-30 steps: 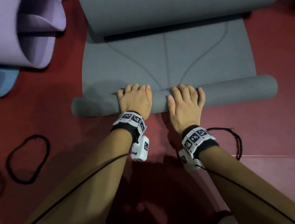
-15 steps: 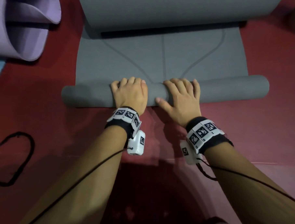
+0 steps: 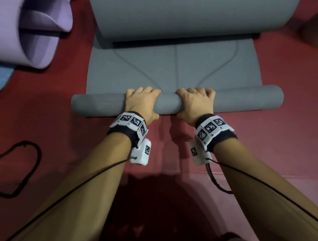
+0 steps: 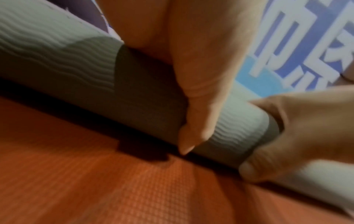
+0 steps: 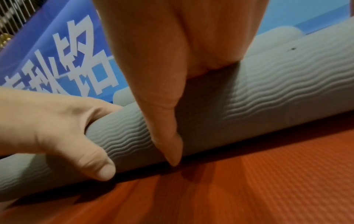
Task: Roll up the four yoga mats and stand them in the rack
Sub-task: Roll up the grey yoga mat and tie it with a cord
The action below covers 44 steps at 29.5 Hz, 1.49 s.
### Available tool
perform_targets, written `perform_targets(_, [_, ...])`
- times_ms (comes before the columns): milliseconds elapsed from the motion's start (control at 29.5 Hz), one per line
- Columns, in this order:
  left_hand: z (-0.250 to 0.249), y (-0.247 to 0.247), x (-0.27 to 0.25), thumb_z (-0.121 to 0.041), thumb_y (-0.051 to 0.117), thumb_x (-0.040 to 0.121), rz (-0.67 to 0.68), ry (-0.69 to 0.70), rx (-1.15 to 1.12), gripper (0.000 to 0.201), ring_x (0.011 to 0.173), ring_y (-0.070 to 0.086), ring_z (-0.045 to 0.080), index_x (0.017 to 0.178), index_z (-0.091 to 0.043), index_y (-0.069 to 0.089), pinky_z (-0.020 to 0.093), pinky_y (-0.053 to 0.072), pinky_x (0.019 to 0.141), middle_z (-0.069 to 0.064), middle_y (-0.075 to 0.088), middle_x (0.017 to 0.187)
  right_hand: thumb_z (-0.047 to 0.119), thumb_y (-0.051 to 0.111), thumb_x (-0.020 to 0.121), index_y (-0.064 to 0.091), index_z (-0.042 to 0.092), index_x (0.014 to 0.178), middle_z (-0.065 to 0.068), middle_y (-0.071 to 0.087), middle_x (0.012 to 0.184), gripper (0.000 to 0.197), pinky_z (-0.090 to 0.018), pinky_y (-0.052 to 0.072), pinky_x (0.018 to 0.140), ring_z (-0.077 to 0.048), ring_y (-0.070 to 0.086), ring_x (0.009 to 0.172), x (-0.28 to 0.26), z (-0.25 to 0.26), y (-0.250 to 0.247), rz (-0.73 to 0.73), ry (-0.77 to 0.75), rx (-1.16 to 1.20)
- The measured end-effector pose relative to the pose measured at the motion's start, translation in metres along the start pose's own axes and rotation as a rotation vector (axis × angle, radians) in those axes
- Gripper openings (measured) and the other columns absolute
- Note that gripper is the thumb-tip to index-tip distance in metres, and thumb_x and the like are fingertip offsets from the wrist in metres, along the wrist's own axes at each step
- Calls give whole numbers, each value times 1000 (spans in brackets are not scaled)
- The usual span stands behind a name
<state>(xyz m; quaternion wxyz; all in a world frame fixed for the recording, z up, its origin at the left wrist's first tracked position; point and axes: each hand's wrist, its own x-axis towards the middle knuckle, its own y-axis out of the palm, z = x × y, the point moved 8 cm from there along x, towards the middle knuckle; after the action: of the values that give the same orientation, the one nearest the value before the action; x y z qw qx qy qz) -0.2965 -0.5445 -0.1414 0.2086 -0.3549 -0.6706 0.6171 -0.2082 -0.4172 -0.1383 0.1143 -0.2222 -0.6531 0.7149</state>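
Grey mat (image 3: pixel 170 68) on red floor (image 3: pixel 265 143), near end rolled. Left hand (image 3: pixel 141 104) and right hand (image 3: pixel 195 104) side by side at roll centre, fingers curled over top, thumbs under, clamped on roll.

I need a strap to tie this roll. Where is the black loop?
In the head view the black loop lies flat on the red floor at the lower left, left of the left forearm and below the purple mat.
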Motion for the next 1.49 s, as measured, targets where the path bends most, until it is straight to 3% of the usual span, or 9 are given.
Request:
perform_targets(305, [-2,19,-59,-45,82,61,228,24,-87,64,109,56,17,119,-40,56,37,32,91,-14,62,110,59,73,64,55,36,124,4,64,112,67,-48,28,98,-29,53,113,-69,11,14,120,-76,30])
perform_targets(441, [-5,25,-75,-48,84,61,348,42,-99,62,109,57,18,115,-39,56,37,33,89,-14,63,108,83,43,71,53,37,133,8,60,123,78,-49,27,104,-24,49,121,-101,11,13,128,-111,179])
perform_targets(543, [-3,28,-72,-50,85,61,410,39,-127,67,113,56,19,119,-38,54,38,34,93,-13,62,113,68,18,95,58,31,127,5,58,125,64,-55,21,111,-25,49,123,-114,2,8,-101,49,193])
perform_targets(679, [-7,31,-74,-81,57,72,481,37,-117,73,125,48,21,129,-35,50,42,30,99,-8,55,131,53,21,103,60,28,120,5,60,116,49,-54,20,112,-25,51,118,-119,2,17,-216,111,134])
perform_targets(814, [-7,25,-77,-72,14,94,274,-47,-79,70,126,47,23,128,-29,57,44,30,102,-2,56,134,47,25,103,62,26,100,5,64,100,42,-54,27,107,-26,55,107,-101,4,15,-235,163,109])
perform_targets(984, [-16,15,-87,-51,17,99,-96,-144,7,59,104,55,28,112,-22,67,48,33,97,2,65,109,42,29,99,70,20,84,-1,71,89,49,-49,31,100,-31,63,93,-65,0,11,-204,214,99])
perform_targets(1154, [-11,4,-62,-38,28,102,-161,-179,30,48,83,62,31,83,-19,67,44,38,82,4,69,86,40,29,101,66,24,97,3,68,99,41,-46,29,100,-28,59,103,-68,2,7,-270,134,125])
perform_targets(1289, [-8,5,-40,-37,27,102,14,-179,-29,52,92,65,34,89,-13,72,42,41,83,9,72,97,40,27,105,63,22,118,4,63,115,42,-53,22,113,-25,52,117,-81,7,12,-339,96,131])
perform_targets(1493, [-11,-1,-49,-44,22,103,-186,-168,-19,53,100,57,29,96,-19,69,46,36,91,3,67,100,42,24,103,67,23,96,4,70,99,48,-52,28,106,-28,58,105,-52,6,6,-281,177,94])
